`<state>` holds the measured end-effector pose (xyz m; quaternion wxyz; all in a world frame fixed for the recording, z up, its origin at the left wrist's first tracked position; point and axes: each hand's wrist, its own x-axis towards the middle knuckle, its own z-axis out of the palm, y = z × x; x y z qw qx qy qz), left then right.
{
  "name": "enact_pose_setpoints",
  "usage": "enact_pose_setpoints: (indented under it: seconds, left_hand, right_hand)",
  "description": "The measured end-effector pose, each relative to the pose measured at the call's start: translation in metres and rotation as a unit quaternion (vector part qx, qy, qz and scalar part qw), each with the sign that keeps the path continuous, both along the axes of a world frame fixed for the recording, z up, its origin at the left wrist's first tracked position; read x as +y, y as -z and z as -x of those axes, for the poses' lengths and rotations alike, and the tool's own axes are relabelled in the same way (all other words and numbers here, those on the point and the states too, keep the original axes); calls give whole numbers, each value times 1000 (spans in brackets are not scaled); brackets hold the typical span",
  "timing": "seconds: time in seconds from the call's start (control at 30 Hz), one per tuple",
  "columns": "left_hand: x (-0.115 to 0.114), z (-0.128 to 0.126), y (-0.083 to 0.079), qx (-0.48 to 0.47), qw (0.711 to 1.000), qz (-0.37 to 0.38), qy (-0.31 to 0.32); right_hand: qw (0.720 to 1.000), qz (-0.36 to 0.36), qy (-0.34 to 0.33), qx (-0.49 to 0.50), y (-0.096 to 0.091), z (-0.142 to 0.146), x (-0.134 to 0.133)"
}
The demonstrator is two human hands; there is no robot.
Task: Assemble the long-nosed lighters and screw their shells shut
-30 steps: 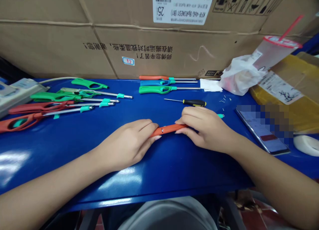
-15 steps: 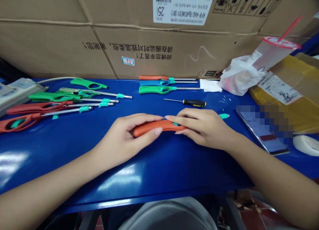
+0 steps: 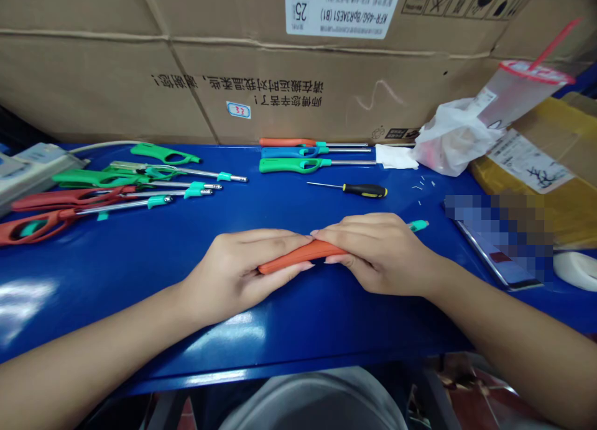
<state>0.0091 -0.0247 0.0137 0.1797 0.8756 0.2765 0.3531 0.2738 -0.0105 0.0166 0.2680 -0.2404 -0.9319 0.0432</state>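
Note:
Both hands grip one orange long-reach lighter above the blue table. My left hand is closed round the lighter's handle end, thumb on the near side. My right hand wraps the forward part, its fingertips meeting those of the left. The lighter's trigger and most of its rod are hidden by the right hand. A turquoise tip piece shows just past the right hand. Beyond the hands lies a screwdriver with a black and yellow handle.
Several lighters in red and green lie at the left, beside a white device. Three more lighters line the cardboard box. To the right are white tissue, a bagged cup, a phone and a yellow parcel.
Both hands have moved slightly toward me with the lighter. The lighter has turned in the grip, so its turquoise trigger no longer shows and its narrow edge faces me.

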Motion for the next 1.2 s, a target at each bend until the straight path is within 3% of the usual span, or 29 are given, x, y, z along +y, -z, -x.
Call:
enact_pose_setpoints:
  seconds: [0.47,0.6,0.77,0.97,1.2]
  left_hand:
    - [0,-4,3,-4,999,38,8]
    - [7,0,0,-12,999,16,-25]
    - [10,6,-1,-12,999,-35,-8]
    - [12,13,-7,-55,993,-81,-64]
    - [16,15,-7,-61,994,-68,-60]
  right_hand:
    - [997,57,11,-51,2,4,-2]
    - [998,63,15,-24,-1,0,4]
    - [997,77,0,-3,-1,-12,15]
    - [997,33,62,-27,-8,-29,25]
    - [990,43,96,-93,-20,-35,23]
